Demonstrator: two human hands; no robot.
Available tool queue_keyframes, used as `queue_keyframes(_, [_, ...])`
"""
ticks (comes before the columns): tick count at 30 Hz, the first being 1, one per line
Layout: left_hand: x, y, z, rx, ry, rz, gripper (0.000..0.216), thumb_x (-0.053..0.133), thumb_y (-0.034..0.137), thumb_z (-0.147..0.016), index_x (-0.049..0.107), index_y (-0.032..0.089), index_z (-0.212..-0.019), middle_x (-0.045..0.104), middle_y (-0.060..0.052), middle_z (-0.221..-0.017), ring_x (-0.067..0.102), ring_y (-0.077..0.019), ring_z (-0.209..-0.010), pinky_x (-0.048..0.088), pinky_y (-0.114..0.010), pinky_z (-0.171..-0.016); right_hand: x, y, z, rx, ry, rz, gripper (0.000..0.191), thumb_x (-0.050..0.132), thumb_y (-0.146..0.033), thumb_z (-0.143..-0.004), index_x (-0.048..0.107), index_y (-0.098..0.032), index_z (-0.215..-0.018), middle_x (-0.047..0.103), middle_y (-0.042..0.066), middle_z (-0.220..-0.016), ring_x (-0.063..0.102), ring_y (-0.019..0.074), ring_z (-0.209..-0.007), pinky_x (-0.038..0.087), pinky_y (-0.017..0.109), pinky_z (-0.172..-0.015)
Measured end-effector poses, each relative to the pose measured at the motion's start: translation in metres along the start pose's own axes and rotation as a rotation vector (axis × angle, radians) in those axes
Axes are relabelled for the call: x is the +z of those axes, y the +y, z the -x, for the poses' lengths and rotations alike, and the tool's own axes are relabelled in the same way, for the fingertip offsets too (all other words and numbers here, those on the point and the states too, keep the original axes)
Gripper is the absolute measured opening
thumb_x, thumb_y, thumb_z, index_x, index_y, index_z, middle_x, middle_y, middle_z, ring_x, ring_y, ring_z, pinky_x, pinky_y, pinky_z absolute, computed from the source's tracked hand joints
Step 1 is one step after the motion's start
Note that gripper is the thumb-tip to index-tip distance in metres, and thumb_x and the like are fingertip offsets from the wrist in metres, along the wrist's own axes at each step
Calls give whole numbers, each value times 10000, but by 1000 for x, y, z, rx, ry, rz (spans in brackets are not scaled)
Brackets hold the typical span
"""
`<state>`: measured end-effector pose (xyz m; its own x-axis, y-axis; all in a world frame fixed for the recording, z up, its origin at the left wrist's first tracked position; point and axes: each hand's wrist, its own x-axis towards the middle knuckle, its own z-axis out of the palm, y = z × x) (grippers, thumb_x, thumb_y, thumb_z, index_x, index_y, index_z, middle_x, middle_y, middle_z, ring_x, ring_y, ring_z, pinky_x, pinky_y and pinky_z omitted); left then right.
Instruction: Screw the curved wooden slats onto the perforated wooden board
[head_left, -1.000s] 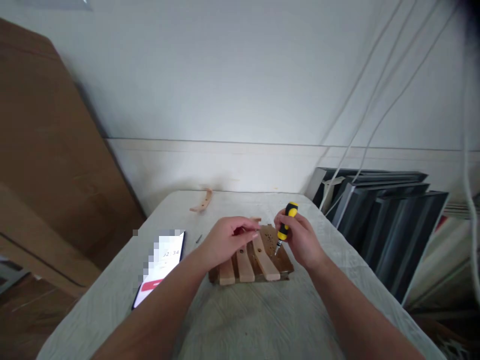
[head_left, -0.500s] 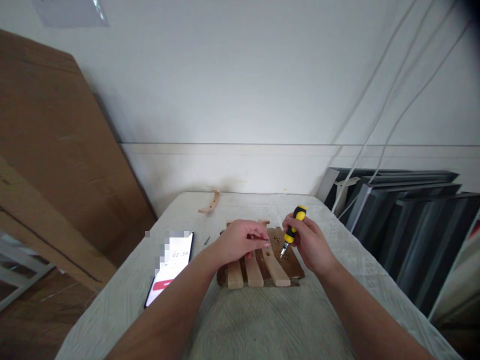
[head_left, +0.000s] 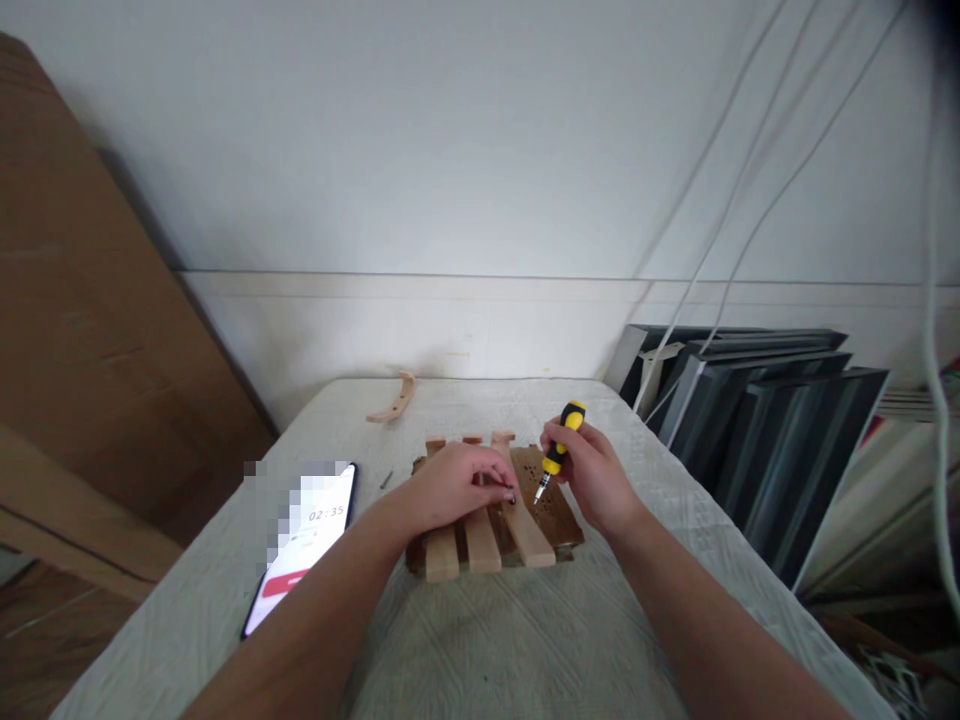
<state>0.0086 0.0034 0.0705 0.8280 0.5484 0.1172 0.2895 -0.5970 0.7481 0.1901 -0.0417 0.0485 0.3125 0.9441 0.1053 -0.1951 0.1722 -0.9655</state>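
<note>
My right hand (head_left: pixel 596 470) grips a yellow and black screwdriver (head_left: pixel 561 445), its metal tip slanting down to the left above the brown board. Over the pale wooden pieces, my left hand (head_left: pixel 469 485) pinches a small dark screw (head_left: pixel 511 493) between thumb and finger, close above the rightmost wooden piece (head_left: pixel 529 535). Side by side with it, a middle wooden piece (head_left: pixel 481 545) and a left wooden piece (head_left: pixel 442 555) lie across the brown board (head_left: pixel 559 520), partly hidden by my left hand. Small holes dot the board near the screwdriver tip.
A curved wooden piece with holes (head_left: pixel 395 400) lies at the back of the cloth-covered table (head_left: pixel 577 640). A loose screw (head_left: pixel 386 479) and a phone showing a timer (head_left: pixel 304 550) are on the left. Dark panels (head_left: pixel 780 430) lean at right; cardboard (head_left: pixel 112 330) stands at left.
The view has shifted, so everything sits further left. My left fingertips have lowered the screw toward the rightmost wooden piece. The screwdriver stays in my right hand, over the board.
</note>
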Motion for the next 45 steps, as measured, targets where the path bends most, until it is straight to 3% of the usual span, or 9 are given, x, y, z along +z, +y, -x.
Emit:
queue_keyframes(14, [2, -6, -2, 15, 11, -66, 76, 639, 183, -826, 705, 153, -847, 737, -29, -845, 633, -121, -730, 447, -228, -680, -4, -14, 2, -52, -87, 14, 369, 721, -503, -711, 630, -147, -737, 623, 15, -696, 461, 61, -449, 322, 197, -378])
queue_keyframes(23, [3, -11, -5, 52, -12, -159, 83, 663, 163, -807, 722, 183, -861, 732, -34, -892, 639, -144, -807, 456, -266, -755, -13, -23, 5, -85, -304, 98, 181, 735, -305, -741, 660, -189, -859, 599, -25, -642, 497, 92, -531, 412, 238, -512])
queue_keyframes(29, [3, -13, -6, 134, -59, -127, 90, 640, 160, -834, 729, 170, -849, 725, -53, -948, 633, -147, -910, 457, -276, -865, -14, -25, 5, -158, -222, 162, 249, 691, -417, -779, 617, -180, -754, 560, -32, -549, 461, 79, -431, 349, 214, -386])
queue_keyframes(34, [3, -14, -6, 140, -56, -126, 82, 640, 167, -836, 716, 165, -807, 714, -47, -931, 627, -140, -892, 456, -261, -846, -9, -31, 9, -84, -335, 282, 342, 688, -501, -751, 635, -163, -759, 607, -6, -540, 507, 94, -405, 396, 221, -362])
queue_keyframes(45, [5, -13, -5, 148, -39, -118, 94, 633, 164, -834, 715, 182, -793, 713, -30, -918, 629, -136, -873, 459, -270, -853, -7, -28, 12, -73, -325, 386, 287, 691, -450, -763, 606, -176, -774, 575, -35, -512, 483, 72, -396, 384, 189, -366])
